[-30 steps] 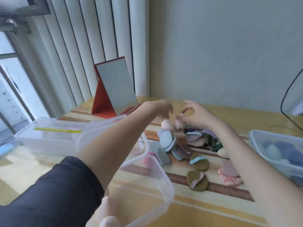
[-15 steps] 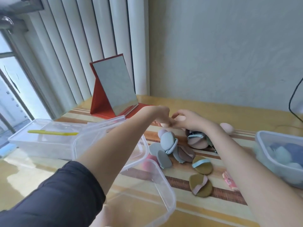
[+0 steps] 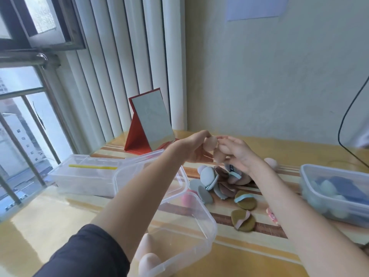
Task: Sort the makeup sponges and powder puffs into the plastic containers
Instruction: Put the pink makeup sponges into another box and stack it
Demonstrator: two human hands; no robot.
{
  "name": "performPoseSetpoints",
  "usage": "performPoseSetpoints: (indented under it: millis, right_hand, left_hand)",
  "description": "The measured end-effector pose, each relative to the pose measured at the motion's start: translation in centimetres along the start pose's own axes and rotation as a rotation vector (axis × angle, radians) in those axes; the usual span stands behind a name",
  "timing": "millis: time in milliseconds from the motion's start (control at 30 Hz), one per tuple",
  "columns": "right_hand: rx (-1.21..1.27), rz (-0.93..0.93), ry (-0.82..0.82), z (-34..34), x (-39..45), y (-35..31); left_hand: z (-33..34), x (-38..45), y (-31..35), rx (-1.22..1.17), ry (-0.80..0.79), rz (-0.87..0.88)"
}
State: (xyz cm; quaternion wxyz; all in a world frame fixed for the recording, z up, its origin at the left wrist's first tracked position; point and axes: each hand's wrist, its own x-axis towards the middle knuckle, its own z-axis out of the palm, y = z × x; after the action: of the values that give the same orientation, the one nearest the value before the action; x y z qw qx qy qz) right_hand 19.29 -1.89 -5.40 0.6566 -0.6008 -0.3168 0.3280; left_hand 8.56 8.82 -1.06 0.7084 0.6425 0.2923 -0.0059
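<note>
A pale pink sponge (image 3: 210, 143) is being gripped by the left hand (image 3: 196, 149) above the far side of the pile of puffs (image 3: 221, 186), while a second pink sponge (image 3: 219, 155) is being pinched by the right hand (image 3: 237, 154), fingers curled around it. The picking-up step is judged to be in hand. Next, both sponges are probably being called to the clear container (image 3: 199, 214) left of the pile, where similar sponges (image 3: 147, 254) are lying.
</note>
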Motion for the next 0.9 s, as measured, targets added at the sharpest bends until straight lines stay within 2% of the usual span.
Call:
performPoseSetpoints:
  millis: [133,267,367,500,567,633,733,800,900]
  right_hand:
    - [0.143,0.078,-0.023,0.8,-1.4,-0.2]
    - [0.158,0.065,0.091,1.6,-2.4,-0.1]
    - [-0.021,0.023,0.226,2.2,-2.7,-0.1]
    - [-0.232,-0.043,0.303,3.3,-3.5,-0.7]
    - [-0.252,-0.022,0.343,4.0,-4.4,-1.2]
    - [-0.172,-0.034,0.302,4.8,-5.5,-1.6]
    - [-0.147,-0.151,0.131,5.9,-8.1,-1.9]
    - [-0.23,-0.21,-0.011,7.0,-10.0,-2.0]
    - [-0.472,-0.232,-0.224,9.2,-12.6,-2.2]
  left_hand:
    - [0.3,-1.2,-0.7,-0.172,-0.065,0.011]
    - [0.2,-1.8,-1.1,-0.315,-0.147,0.038]
    - [0.9,-2.3,-1.0,-0.41,-0.103,0.013]
    - [0.9,-3.5,-1.0,-0.366,0.016,0.012]
    - [0.3,-4.8,-1.1,-0.368,0.065,0.027]
    - [-0.5,-7.0,-1.3,-0.32,0.135,0.088]
    - [-1.8,-10.5,-2.1,-0.116,0.391,0.306]
    - [-2.5,-12.9,-3.2,-0.048,0.552,0.467]
    - [-2.8,-16.0,-6.0,-0.051,0.681,0.684]
